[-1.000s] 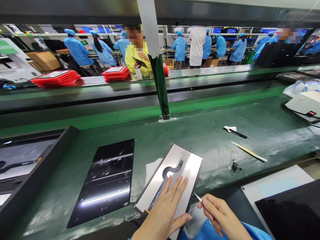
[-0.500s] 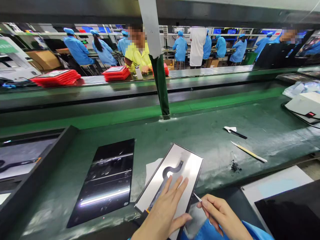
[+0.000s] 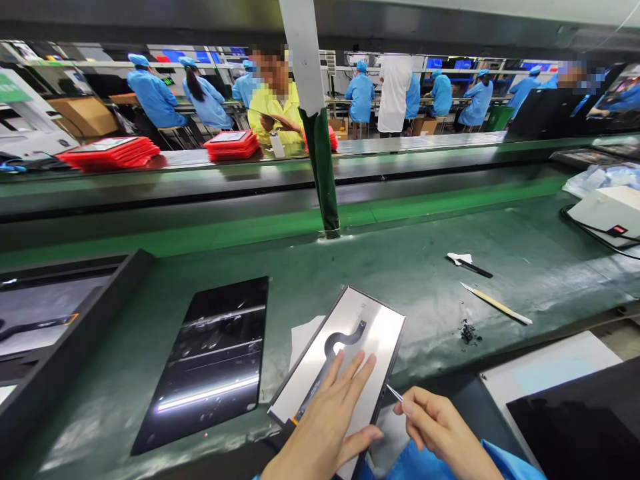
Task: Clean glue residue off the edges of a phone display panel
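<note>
A display panel [image 3: 375,325] with a silvery back and a dark curved ribbon cable [image 3: 345,339] lies tilted at the bench's front edge. My left hand [image 3: 333,417] rests flat on its back, fingers spread. Between the thumb and fingers of my right hand [image 3: 433,420] are slim metal tweezers [image 3: 395,392], their tip at the panel's right edge. Under the panel, a white sheet [image 3: 301,337] sticks out on the left. Farther left, a glossy black glass panel [image 3: 210,360] lies on the green mat.
On the right of the bench [image 3: 400,247] are a yellow-handled blade [image 3: 495,303], a black tool [image 3: 473,267] and dark scraps [image 3: 469,332]. A black tray [image 3: 100,313] stands left. A post [image 3: 323,173] rises mid-bench. Across it, a person in yellow [image 3: 273,110] works near red stacks [image 3: 231,146].
My hands and the panel hold almost the same position; the tweezers have shifted very slightly. Across the bench, the person in yellow has raised their hands, now holding something flat.
</note>
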`<state>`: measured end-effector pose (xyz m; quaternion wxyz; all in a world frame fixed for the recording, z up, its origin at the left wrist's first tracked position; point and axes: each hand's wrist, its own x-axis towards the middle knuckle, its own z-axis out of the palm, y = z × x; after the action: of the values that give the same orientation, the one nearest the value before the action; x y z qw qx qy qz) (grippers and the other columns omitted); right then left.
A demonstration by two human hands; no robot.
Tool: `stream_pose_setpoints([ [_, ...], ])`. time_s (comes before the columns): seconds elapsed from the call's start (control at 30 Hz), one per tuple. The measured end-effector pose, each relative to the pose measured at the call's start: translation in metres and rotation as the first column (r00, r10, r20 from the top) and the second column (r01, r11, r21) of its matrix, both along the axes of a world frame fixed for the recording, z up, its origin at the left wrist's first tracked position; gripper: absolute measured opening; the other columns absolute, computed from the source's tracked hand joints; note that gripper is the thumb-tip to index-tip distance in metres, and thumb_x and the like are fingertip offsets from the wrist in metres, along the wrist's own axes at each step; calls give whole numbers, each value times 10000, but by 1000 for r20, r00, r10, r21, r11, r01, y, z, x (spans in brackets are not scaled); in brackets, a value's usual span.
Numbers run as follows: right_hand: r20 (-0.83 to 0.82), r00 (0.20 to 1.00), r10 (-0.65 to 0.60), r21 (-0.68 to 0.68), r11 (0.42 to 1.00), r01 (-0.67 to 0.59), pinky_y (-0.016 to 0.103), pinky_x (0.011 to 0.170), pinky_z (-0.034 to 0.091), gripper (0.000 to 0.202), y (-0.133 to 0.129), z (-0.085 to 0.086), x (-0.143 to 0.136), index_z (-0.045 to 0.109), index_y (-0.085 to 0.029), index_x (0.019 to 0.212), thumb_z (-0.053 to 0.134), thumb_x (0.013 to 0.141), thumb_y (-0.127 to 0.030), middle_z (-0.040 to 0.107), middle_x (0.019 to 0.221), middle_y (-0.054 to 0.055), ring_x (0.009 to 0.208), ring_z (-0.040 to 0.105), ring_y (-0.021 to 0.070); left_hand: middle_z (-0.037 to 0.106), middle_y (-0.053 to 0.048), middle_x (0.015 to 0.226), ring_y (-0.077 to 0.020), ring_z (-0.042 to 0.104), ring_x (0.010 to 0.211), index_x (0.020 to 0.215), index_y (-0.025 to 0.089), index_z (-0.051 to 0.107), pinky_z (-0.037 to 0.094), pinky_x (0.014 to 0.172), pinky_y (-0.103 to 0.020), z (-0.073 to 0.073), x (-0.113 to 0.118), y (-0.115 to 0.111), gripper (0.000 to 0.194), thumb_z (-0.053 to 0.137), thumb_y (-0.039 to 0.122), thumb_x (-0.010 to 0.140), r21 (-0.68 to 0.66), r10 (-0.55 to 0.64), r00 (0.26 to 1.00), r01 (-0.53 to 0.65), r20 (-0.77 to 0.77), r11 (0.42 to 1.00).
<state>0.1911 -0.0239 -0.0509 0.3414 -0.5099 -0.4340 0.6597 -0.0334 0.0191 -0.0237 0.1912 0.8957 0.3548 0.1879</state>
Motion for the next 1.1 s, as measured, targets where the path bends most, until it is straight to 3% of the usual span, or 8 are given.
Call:
stream_pose_setpoints([
  [0.13,-1,1000,-17,-20,1000,17,221,383,173,600,1,5,0,641,-159,828,530,839,-749,488,621,-49,393,268,36,432,-140,1532,-340,330,1438,1591,294,-29,378,1124,-525,1,0,0,1080,764,319,859,3,-10,1000,10,9,1000],
  [0.37,-97,994,-50,-125,991,37,201,334,113,652,0,6,-4,622,-162,835,551,774,-807,300,482,-128,354,155,30,406,-134,1549,-362,269,1451,1594,302,28,396,1114,-526,-2,-2,-1,1051,773,308,852,-25,14,1000,-14,1,1000],
  [0.53,-158,986,-53,-123,992,34,187,360,96,536,-1,-2,-2,495,-210,811,656,776,-720,238,466,-161,384,112,29,393,-139,1554,-382,276,1446,1591,312,-16,414,1095,-551,-2,-2,0,1095,783,318,842,-51,4,999,-6,-35,999],
  [0.6,-153,987,-47,-105,994,31,191,359,100,519,-1,-5,-1,470,-218,779,655,792,-702,267,465,-151,381,134,30,391,-138,1555,-382,277,1447,1592,307,-21,419,1093,-547,-2,-2,0,1083,771,322,853,-43,0,999,-2,-43,999],
  [0.83,-77,997,-15,-47,999,11,195,334,153,579,0,0,1,607,-160,838,555,835,-736,480,589,-73,344,225,13,407,-125,1550,-351,298,1455,1591,292,-29,418,1110,-511,1,-1,0,1062,751,328,872,5,-2,999,2,-52,1000],
  [1.0,-30,999,-22,-29,999,21,187,342,223,601,0,4,1,623,-165,842,529,834,-758,431,593,-80,365,300,30,424,-128,1540,-331,334,1447,1592,272,-36,406,1123,-498,-1,-1,1,1068,751,329,871,26,-8,999,9,-49,1000],
  [1.1,-66,997,-28,-38,999,26,191,361,183,600,0,1,0,605,-169,829,530,830,-765,349,520,-105,386,239,40,421,-132,1541,-344,307,1456,1596,265,-5,420,1109,-505,-4,-2,1,1075,771,318,853,18,-3,998,4,-56,1000],
])
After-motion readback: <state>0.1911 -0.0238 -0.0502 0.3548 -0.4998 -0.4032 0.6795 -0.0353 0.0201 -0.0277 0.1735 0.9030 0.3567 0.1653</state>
